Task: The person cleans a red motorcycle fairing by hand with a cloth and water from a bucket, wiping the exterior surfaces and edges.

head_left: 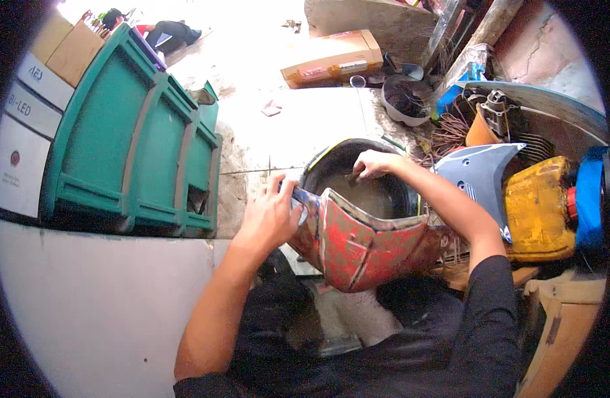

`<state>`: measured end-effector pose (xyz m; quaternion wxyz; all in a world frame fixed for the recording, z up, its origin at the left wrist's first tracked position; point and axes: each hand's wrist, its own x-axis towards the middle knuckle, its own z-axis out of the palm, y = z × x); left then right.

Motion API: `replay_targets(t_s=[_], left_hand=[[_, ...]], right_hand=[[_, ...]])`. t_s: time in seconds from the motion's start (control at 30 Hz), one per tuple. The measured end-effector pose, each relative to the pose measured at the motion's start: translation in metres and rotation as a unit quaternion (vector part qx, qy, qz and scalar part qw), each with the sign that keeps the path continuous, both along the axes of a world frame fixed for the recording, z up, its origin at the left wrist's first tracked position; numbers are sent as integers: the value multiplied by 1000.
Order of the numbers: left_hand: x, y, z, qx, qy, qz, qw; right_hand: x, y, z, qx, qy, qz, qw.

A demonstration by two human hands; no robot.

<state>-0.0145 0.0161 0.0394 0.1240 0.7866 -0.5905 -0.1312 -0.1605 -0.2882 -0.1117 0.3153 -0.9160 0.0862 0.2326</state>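
Note:
A worn red body panel [358, 249], its paint scuffed down to grey-brown patches, is tilted over my lap. My left hand [268, 215] grips its upper left end, where the edge looks bluish, with the thumb on the inner side. Just beyond the panel is a round black basin [316, 174] with murky liquid in it. My right hand [378, 164] is over the basin's far part, fingers pinched together. Something small and dark shows at those fingertips, too little to name. The panel hides the basin's near side.
Green drawers [106, 132] and white boxes [29, 139] stand at left. To the right are a grey plastic panel [477, 176], a yellow jerrycan [540, 205] and coiled wires [451, 136]. Farther off lie a cardboard box [335, 58] and a pale bowl [411, 118]. Another person [172, 36] is far left.

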Motion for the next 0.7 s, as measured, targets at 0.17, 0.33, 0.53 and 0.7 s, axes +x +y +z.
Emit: replay_targets(t_s=[0.17, 0.33, 0.53, 0.7], left_hand=[[-3, -2, 6, 7, -9, 3, 1000], [-6, -8, 9, 14, 0, 2, 1000], [-4, -8, 10, 6, 7, 4, 1000], [1, -1, 7, 22, 17, 20, 999]], right_hand=[[-7, -4, -108, -58, -21, -65, 996], [-44, 12, -172, 7, 130, 100, 986], [-40, 11, -128, -24, 123, 66, 990], [-41, 21, -118, -40, 150, 20, 988]])
